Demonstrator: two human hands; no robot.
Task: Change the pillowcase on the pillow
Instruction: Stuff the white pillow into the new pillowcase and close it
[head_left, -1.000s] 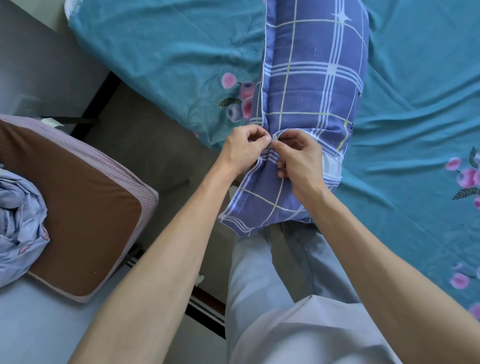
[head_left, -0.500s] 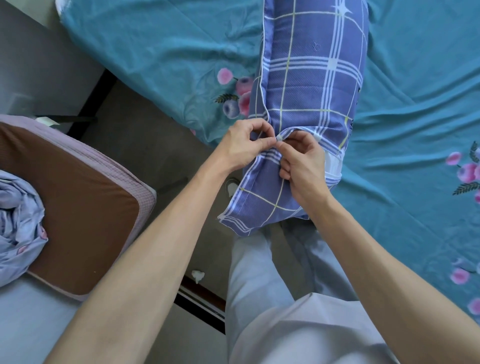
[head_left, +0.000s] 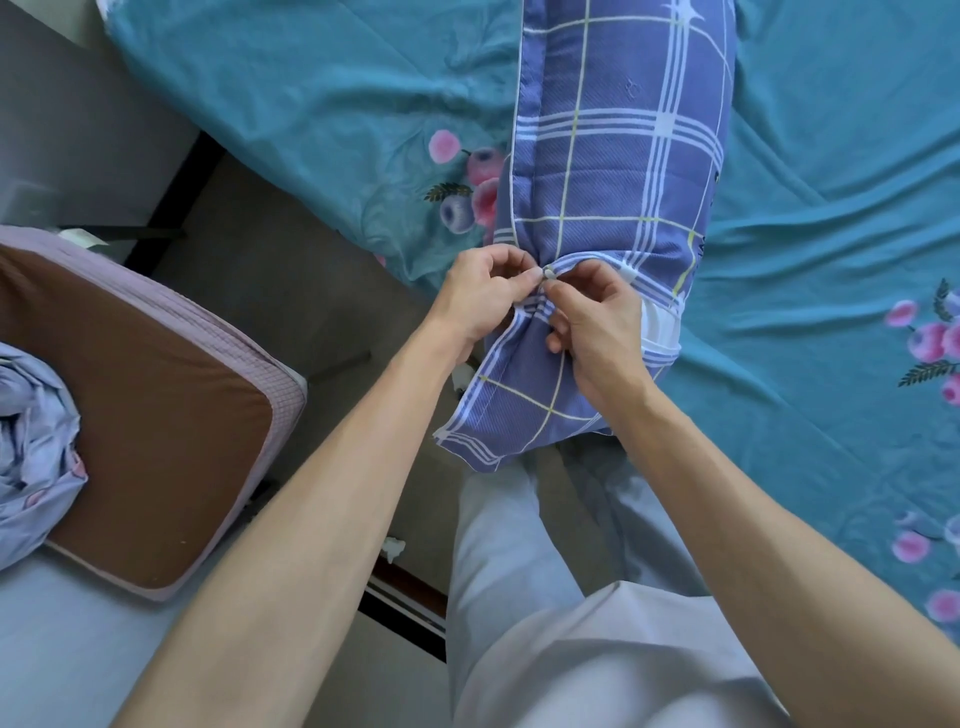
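Observation:
A long pillow in a blue plaid pillowcase lies on the teal bed, its near end hanging over the bed's edge. At that open end a strip of the white pillow shows. My left hand and my right hand meet at the case's opening, both pinching the fabric around a small pale button. A loose flap of the pillowcase hangs below my hands.
The teal floral bed sheet covers the bed to the right and behind. On the left stands a brown cushion with a lilac edge, with a crumpled pale-blue cloth on it. Grey floor lies between. My legs in light trousers stand against the bed.
Both hands stay at the pillowcase opening, with only small finger movement. The button now shows between the fingertips.

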